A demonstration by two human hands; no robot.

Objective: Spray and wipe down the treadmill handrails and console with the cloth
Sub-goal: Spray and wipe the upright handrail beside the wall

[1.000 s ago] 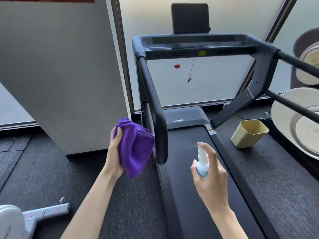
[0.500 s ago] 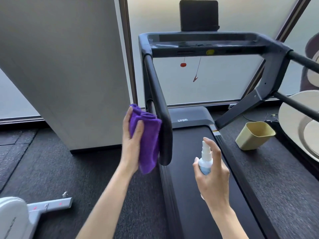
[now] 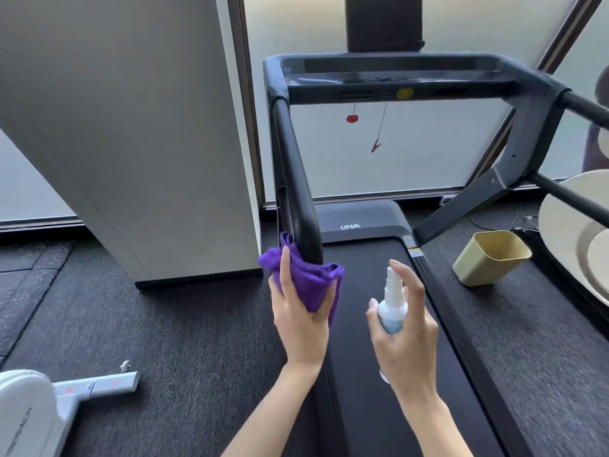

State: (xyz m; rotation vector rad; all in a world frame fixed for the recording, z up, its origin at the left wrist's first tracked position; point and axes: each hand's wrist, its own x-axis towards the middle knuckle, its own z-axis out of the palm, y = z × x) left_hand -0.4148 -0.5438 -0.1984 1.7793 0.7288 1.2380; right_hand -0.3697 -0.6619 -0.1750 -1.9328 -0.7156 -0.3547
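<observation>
Left hand (image 3: 298, 311) grip closed on purple cloth (image 3: 308, 282), wrapped round near end of left handrail (image 3: 296, 179) to wipe it. Right hand (image 3: 403, 328) grip closed on spray bottle (image 3: 392, 305), finger over nozzle, parked ready beside it.

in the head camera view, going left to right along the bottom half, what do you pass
white machine → purple cloth in the left hand → spray bottle in the right hand → yellow bin → round plate

Near end of left handrail (image 3: 298, 179) hidden under purple cloth (image 3: 309, 278).
</observation>
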